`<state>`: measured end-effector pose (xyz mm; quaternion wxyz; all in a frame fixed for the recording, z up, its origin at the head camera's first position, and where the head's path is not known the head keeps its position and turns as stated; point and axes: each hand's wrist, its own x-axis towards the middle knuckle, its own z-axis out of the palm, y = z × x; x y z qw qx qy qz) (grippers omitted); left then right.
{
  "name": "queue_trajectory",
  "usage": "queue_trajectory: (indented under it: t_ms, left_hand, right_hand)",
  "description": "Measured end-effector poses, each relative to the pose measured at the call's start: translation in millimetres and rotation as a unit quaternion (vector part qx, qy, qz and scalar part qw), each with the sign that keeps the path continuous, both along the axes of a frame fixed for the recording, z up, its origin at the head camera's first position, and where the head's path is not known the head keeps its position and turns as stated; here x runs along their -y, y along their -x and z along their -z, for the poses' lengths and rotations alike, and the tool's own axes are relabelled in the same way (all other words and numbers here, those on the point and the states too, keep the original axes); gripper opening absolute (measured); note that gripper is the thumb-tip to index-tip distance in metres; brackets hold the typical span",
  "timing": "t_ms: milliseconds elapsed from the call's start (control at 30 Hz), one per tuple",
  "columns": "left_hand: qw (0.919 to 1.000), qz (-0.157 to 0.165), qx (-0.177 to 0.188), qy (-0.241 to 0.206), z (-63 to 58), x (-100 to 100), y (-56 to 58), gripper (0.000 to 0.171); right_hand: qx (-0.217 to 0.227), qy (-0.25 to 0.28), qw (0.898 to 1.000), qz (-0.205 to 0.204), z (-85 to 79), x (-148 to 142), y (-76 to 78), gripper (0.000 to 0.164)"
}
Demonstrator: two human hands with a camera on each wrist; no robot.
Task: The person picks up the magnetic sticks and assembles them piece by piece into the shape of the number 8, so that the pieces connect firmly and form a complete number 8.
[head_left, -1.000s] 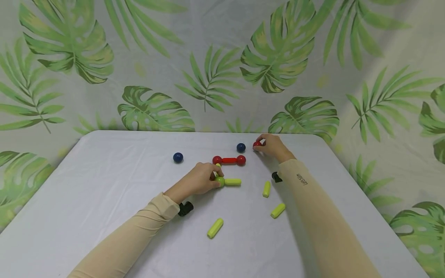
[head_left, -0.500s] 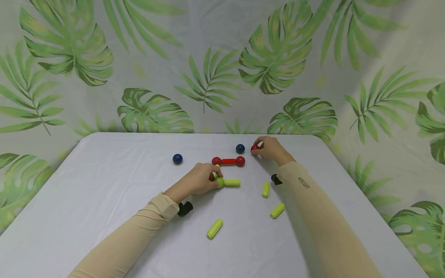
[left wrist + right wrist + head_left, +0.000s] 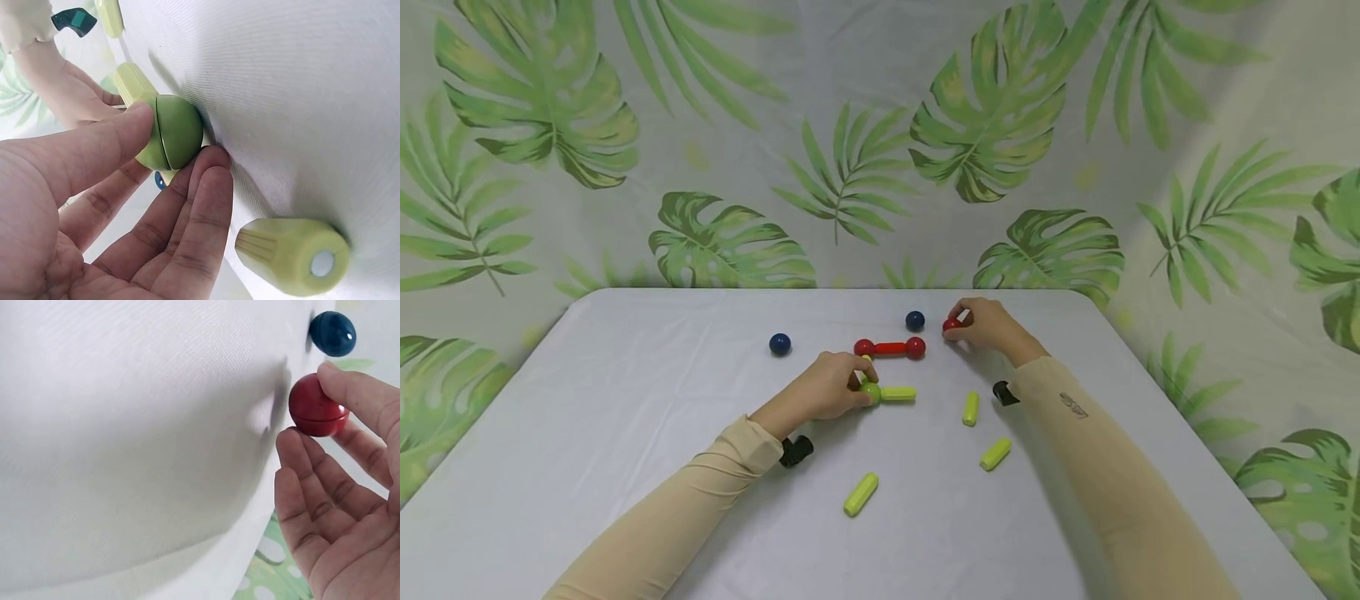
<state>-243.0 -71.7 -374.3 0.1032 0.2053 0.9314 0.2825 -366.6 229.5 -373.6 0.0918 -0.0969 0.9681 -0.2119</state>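
Note:
My left hand pinches a green ball between thumb and fingers at the middle of the table. One yellow-green rod runs right from this ball; another, partly hidden by the fingers, points toward the back. Just behind lies a red rod with a red ball at its right end and another red ball at its left. My right hand holds a loose red ball by thumb and fingers, close over the table near its back edge. Beside it rests a dark blue ball.
A second dark blue ball lies back left. Loose yellow-green rods lie about: one in front, another at right, a third rod nearer the middle. Behind the white table hangs a leaf-patterned cloth.
My right hand has brought its red ball slightly toward me, away from the table's back edge. My left hand keeps its grip on the green ball. The head view has shifted slightly.

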Motion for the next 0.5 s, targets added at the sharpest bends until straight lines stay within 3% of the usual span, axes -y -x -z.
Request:
queue_trajectory:
  t_ms: [500]
  left_hand:
    - [1.0000, -0.003, 0.003, 0.005, -0.1, 0, 0.4, 0.025]
  right_hand:
    - [0.011, 0.008, 0.999, -0.035, -1.8, -5, -21.8, 0.041]
